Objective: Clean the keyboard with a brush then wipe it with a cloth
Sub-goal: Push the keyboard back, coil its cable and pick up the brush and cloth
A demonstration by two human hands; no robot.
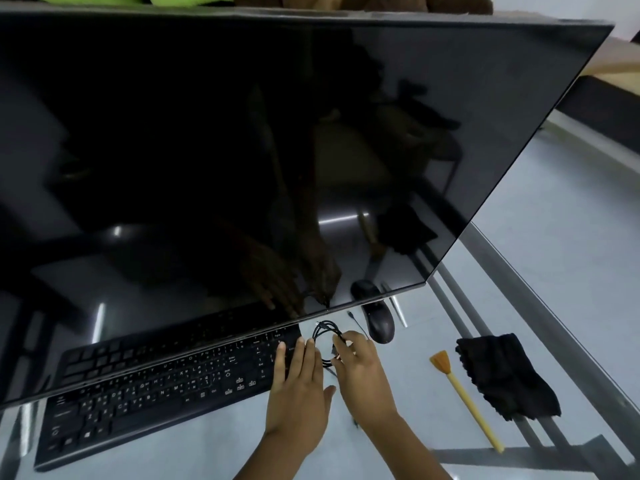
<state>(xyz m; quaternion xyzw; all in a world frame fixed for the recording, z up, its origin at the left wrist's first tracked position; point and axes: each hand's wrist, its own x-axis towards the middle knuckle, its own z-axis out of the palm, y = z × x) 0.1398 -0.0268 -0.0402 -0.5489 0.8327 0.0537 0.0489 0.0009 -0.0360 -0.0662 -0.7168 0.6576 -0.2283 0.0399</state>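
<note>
Keyboard: black, flat on the glass table; its far edge lies under the lower edge of the monitor. All positions below are given relative to the keyboard.
Left hand: fingers straight and spread, resting flat on the right end of the keyboard over the number pad; it grips nothing.
Right hand: just beside the right end of the keyboard; fingers curled, pinching a coiled black cable.
Cable: looped, held off the right end of the keyboard, between the two hands; its loose plug end trails toward the mouse.
Mouse: black, to the right of the keyboard's far corner, partly under the monitor edge.
Brush: yellow handle, orange bristles pointing away from the person; lies on the table well to the right of the keyboard, untouched.
Cloth: black, crumpled, lies just beyond the brush, farthest right of the keyboard.
Monitor: dark screen, tilted, reflecting both hands.
</note>
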